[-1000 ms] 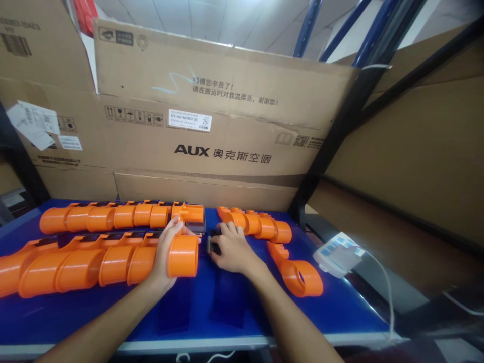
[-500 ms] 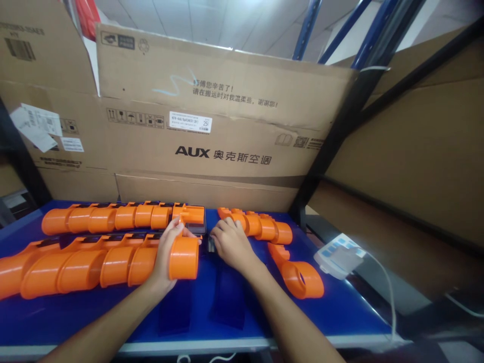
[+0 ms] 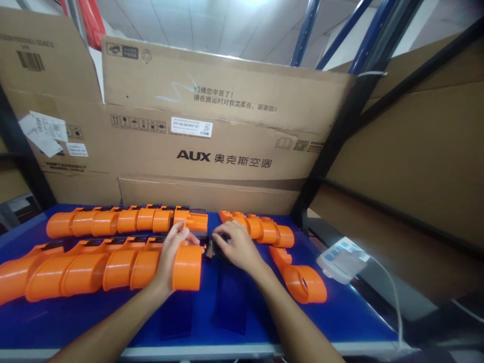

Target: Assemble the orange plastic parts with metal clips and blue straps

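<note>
An orange plastic part with a wide round ring (image 3: pixel 188 268) is gripped in my left hand (image 3: pixel 171 254), its fingers wrapped behind it and the thumb on top. My right hand (image 3: pixel 237 245), just to the right, pinches a small dark piece (image 3: pixel 210 249) close to the ring part's right end. Whether the two pieces touch, I cannot tell. To the left lies a front row of similar orange parts (image 3: pixel 85 272), with black pieces along their tops. Behind runs a second orange row (image 3: pixel 104 223), ending at a dark box partly hidden by my left hand.
More orange parts (image 3: pixel 266 232) lie behind my right hand, and a single looped orange part (image 3: pixel 308 285) sits to its right. A white power strip (image 3: pixel 342 259) with a cable is at the blue table's (image 3: pixel 264 322) right edge. Cardboard (image 3: pixel 227 131) stands along the back.
The view has shifted slightly, so everything sits a little lower. My right hand has turned the dark piece and brought it nearer to the orange part in my left hand.
</note>
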Motion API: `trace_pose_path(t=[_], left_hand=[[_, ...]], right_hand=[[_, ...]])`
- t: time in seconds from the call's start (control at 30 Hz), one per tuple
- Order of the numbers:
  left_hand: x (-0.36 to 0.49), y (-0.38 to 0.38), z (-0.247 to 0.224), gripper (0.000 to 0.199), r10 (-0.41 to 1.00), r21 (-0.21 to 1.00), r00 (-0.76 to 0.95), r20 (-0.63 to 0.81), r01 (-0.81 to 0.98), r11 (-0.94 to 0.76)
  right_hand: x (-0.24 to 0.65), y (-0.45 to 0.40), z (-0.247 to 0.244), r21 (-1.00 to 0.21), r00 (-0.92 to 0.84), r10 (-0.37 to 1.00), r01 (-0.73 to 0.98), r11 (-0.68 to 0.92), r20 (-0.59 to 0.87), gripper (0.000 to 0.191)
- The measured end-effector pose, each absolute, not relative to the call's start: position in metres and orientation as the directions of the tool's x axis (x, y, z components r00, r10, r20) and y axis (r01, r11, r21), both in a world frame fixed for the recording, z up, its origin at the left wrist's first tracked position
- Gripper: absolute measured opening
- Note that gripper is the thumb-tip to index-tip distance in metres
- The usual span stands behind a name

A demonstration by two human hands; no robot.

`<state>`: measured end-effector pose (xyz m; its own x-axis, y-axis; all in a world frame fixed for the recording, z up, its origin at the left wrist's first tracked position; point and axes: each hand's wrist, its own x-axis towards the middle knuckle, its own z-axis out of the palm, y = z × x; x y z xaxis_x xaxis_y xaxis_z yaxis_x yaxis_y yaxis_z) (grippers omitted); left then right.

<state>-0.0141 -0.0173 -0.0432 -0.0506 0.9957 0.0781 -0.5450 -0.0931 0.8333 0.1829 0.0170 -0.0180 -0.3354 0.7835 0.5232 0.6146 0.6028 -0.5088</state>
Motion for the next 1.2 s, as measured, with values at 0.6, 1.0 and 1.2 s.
trace_pose_path(t=[0.6,1.0,1.2], left_hand=[[-0.005,-0.028,-0.024,0.051,1.000,0.841,-0.007,0.018,-0.541,-0.019],[-0.010,-0.021,-0.029,0.048,1.000,0.858,0.013,0.027,-0.513,-0.016],[-0.006,-0.027,-0.025,0.050,0.998,0.859,0.009,0.067,-0.510,-0.053]], right_hand=[[0.178,0.017,-0.013,-0.921,-0.048,0.921,-0.078,0.383,0.387,0.032],[0.181,0.017,-0.010,-0.919,-0.075,0.917,-0.067,0.388,0.393,0.030],[0.178,0.015,-0.014,-0.904,-0.027,0.903,-0.017,0.428,0.429,0.029]])
